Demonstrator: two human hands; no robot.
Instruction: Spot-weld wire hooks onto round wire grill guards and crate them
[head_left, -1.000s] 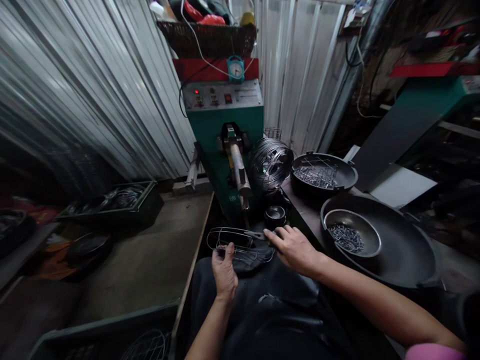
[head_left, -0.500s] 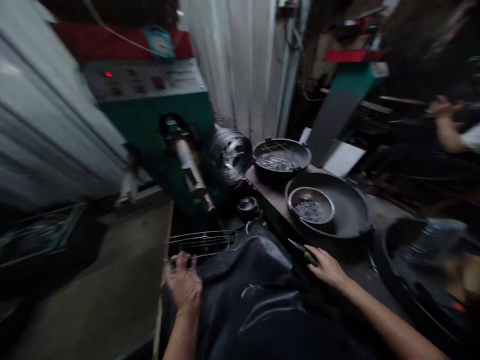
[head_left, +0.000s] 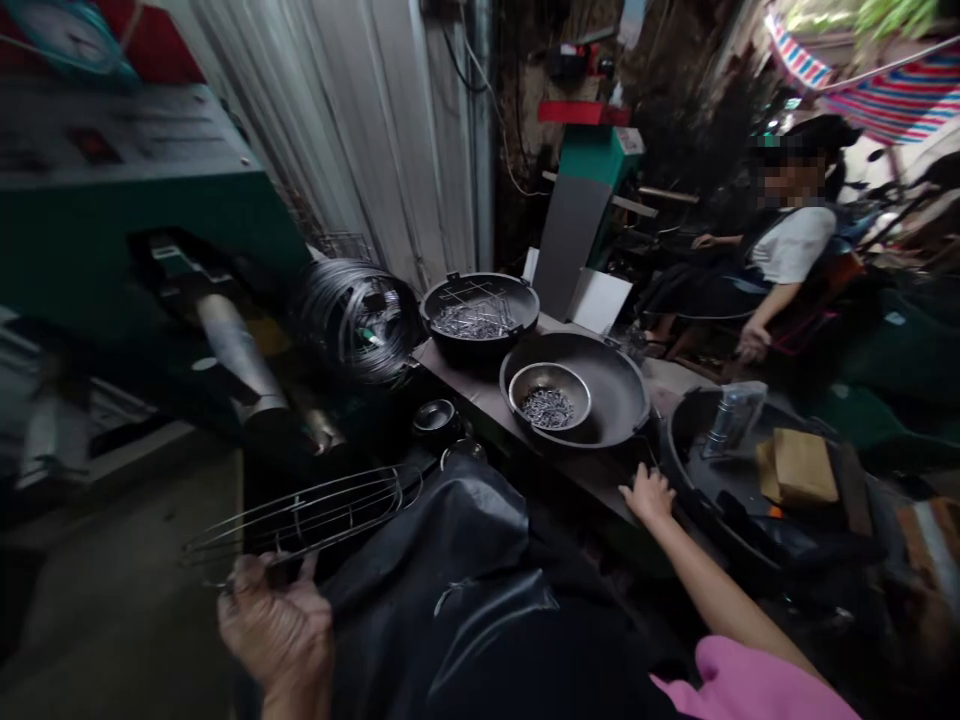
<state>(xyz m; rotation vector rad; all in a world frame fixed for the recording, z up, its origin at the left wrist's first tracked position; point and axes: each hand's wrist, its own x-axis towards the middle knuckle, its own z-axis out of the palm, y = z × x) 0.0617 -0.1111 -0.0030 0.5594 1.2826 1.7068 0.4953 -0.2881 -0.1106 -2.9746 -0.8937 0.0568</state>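
Observation:
My left hand (head_left: 277, 620) is closed on the near side of a curved wire rack (head_left: 322, 515), which sticks out above the dark apron (head_left: 480, 540) over my lap. My right hand (head_left: 649, 494) rests at the bench edge, just below a wide black pan (head_left: 622, 400), with its fingers apart; no tool shows in it. Inside that pan sits a metal bowl (head_left: 550, 372) of small metal pieces (head_left: 547, 408). Another black pan (head_left: 480, 345) farther back holds wire pieces.
A green machine (head_left: 150, 230) with a metal arm stands at the left. Beside it lies a wire coil (head_left: 356, 320). At the right are a black tub (head_left: 690, 470) with a cardboard box (head_left: 804, 467) and a seated person (head_left: 795, 240).
The view has turned to the right. My right hand has let go of the pliers-like tool and moved to the bench edge. My left hand has lifted the wire rack nearer.

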